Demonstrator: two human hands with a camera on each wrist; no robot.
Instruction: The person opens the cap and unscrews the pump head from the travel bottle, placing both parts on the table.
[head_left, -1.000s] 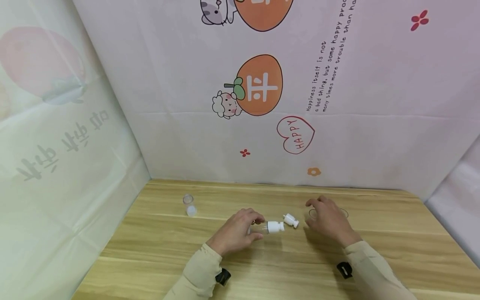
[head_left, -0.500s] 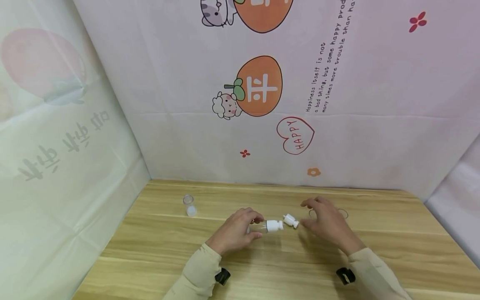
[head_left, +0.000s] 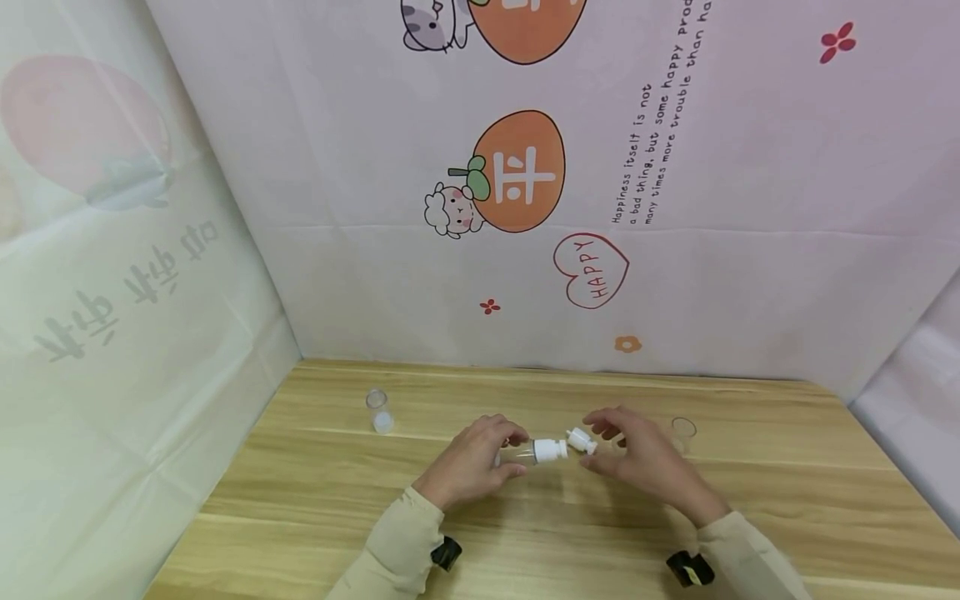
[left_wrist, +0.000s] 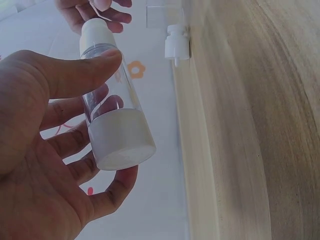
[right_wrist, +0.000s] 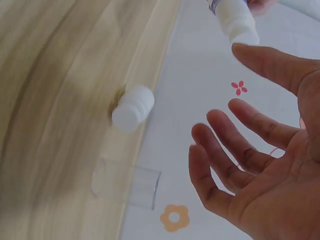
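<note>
My left hand (head_left: 472,462) grips a clear airless pump bottle (left_wrist: 122,137) with a white base; thumb on one side, fingers round the other. The bottle lies roughly level in the head view, its white pump top (head_left: 551,450) pointing right. Facing it, my right hand (head_left: 645,458) is empty, fingers loosely bent and spread. In the right wrist view the thumb (right_wrist: 272,62) is right by the end of that pump top. A loose white pump head (right_wrist: 132,107) stands on the table below, between the hands.
A clear cylindrical cap (right_wrist: 125,185) stands on the wooden table (head_left: 300,500) near the loose pump head. Another clear tube (head_left: 683,428) is partly behind my right hand. At the left stands a small clear container with a white part (head_left: 382,422). Printed cloth (head_left: 360,275) rises behind.
My right hand has moved left toward the bottle's pump top and the loose pump head, its fingers still apart. The left hand and the bottle have stayed almost still.
</note>
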